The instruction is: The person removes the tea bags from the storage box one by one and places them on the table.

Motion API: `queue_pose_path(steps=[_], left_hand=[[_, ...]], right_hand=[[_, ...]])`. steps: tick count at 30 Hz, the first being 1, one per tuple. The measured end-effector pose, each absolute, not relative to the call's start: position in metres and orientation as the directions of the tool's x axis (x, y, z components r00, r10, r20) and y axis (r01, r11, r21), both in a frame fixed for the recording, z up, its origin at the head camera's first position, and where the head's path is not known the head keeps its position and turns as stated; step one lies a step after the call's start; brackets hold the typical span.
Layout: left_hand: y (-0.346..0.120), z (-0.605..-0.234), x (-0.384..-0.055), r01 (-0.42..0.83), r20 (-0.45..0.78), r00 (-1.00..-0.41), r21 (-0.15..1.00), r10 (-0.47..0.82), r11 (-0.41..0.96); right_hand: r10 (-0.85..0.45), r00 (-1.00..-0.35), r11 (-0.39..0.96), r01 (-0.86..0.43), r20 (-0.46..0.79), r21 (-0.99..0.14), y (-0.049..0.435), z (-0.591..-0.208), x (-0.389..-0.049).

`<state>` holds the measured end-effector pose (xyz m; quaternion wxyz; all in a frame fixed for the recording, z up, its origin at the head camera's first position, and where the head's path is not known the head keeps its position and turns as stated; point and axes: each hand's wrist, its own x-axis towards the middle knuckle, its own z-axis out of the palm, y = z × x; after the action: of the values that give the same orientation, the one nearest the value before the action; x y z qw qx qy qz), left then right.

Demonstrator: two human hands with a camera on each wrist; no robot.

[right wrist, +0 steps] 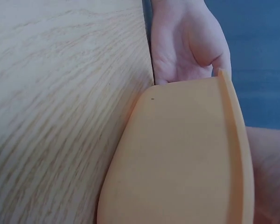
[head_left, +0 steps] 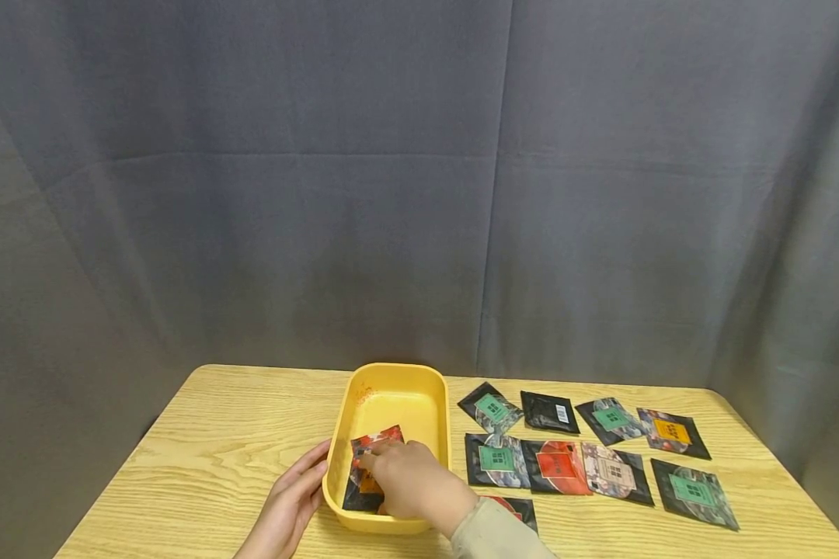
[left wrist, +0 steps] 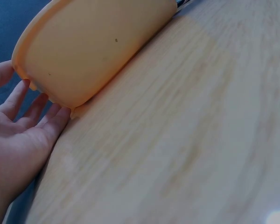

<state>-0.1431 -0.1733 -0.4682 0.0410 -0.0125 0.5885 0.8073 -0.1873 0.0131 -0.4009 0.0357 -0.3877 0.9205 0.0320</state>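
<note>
A yellow plastic bin [head_left: 398, 379] stands on the table. My left hand [head_left: 290, 497] rests against its near left side. In the left wrist view the left fingers [left wrist: 35, 109] reach the bin's outer wall, loosely extended. My right hand [head_left: 409, 477] is inside the bin, thumb and fingers bent over a flat black and red packet with an orange label [head_left: 372, 483], which they pinch. The hand covers the packet's right part. From the right wrist view, the bin wall [right wrist: 177, 149] hides the right fingers; the left palm [right wrist: 184, 51] shows beyond it.
Several flat packets lie right of the bin, among them one with a red label [head_left: 555, 466], a plain black one [head_left: 549, 411] and one with a green label [head_left: 694, 491]. Another packet [head_left: 524, 510] lies partly behind the right forearm. A grey curtain [head_left: 391, 194] hangs behind the table.
</note>
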Motion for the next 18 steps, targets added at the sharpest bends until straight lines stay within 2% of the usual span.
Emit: queue_pose_path(steps=[6,14,18], left_hand=[[-0.174,-0.469,-0.143,-0.057,-0.047,-0.998,0.948,0.039,-0.314],[-0.175,-0.469,-0.142,-0.058,-0.037,-0.997,0.951,0.073,-0.303],[-0.175,-0.47,-0.142,-0.072,-0.049,-0.995,0.951,0.081,-0.3]], right_hand=[[-0.737,-0.674,0.676,-0.735,-0.054,-0.045,0.016,-0.396,-0.19],[-0.761,-0.625,0.617,-0.78,0.174,-0.103,0.025,-0.387,-0.19],[-0.766,-0.582,0.592,-0.804,0.272,-0.053,0.033,-0.387,-0.193]])
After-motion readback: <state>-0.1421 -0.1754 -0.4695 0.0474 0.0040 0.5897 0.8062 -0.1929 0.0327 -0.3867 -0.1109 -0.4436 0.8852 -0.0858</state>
